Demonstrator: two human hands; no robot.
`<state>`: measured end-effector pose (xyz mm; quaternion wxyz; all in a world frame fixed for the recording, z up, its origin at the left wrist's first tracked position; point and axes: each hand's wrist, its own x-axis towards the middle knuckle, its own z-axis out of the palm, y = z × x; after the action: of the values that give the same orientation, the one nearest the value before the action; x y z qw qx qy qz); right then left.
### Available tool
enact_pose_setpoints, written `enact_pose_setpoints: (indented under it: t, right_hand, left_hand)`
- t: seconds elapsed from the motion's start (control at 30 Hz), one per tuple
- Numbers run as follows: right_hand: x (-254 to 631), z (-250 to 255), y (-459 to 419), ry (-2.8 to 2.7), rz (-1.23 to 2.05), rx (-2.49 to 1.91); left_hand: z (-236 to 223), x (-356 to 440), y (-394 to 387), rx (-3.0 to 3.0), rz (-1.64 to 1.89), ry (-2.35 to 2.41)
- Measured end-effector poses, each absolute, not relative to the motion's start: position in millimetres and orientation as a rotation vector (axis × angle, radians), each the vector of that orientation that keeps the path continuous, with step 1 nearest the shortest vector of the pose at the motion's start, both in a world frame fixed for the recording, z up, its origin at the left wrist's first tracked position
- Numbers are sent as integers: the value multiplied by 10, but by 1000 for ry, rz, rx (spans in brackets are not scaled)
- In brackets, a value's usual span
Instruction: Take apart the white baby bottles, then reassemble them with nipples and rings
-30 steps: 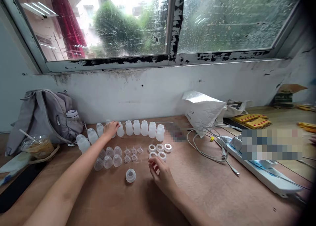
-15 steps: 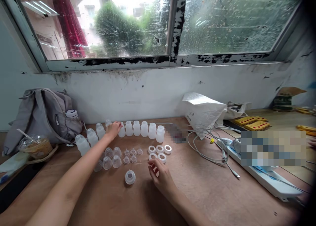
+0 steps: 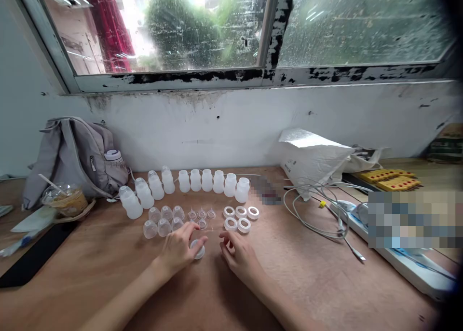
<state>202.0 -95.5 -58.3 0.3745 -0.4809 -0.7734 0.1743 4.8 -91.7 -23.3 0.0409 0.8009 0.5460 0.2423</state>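
Observation:
My left hand (image 3: 179, 249) reaches over the table, thumb and fingers apart, nothing seen in its grasp. Its fingertips are by the clear teats (image 3: 202, 223); one spot there is hidden under them. Below the thumb, partly covered, sits a white ring with a teat in it (image 3: 198, 250). My right hand (image 3: 240, 258) hovers with bent, parted fingers, near several white collar rings (image 3: 244, 225). Clear domed caps (image 3: 150, 228) stand left of the teats. Behind are frosted baby bottles: several with capped tops (image 3: 143, 194), several open at the neck (image 3: 207, 180).
A grey backpack (image 3: 77, 162) and an iced drink cup (image 3: 68, 200) stand on the left, near a black flat strip (image 3: 38, 254). On the right are a white bag (image 3: 314, 159), tangled cables (image 3: 307, 217), a power strip (image 3: 408, 268) and yellow parts (image 3: 390, 179).
My left hand has come away from the bottle row, back toward me to the teats and the ringed teat. My right hand has stayed near the rings. The view has shifted a little.

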Motion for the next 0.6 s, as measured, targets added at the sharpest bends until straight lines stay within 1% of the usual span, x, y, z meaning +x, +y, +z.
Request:
enact_pose_setpoints:
  t: [0.07,0.17,0.27,0.4,0.6]
  right_hand:
    - [2004,-587,-967,-2009,447,-1256]
    - [1994,-564,-991,-2039,486,-1242]
    - [1987,-513,-1036,-2081,586,-1149]
    - [1948,-472,-1097,-2139,713,-1021]
    - [1905,-549,-1072,-2039,714,-984]
  left_hand:
    - [-380,46,-1002,2425,702,1648]
    - [-479,50,-1008,2301,779,1551]
    - [-489,81,-1029,2113,922,1377]
    - [-495,121,-1124,1877,989,1253]
    - [-540,123,-1144,1702,1001,1181]
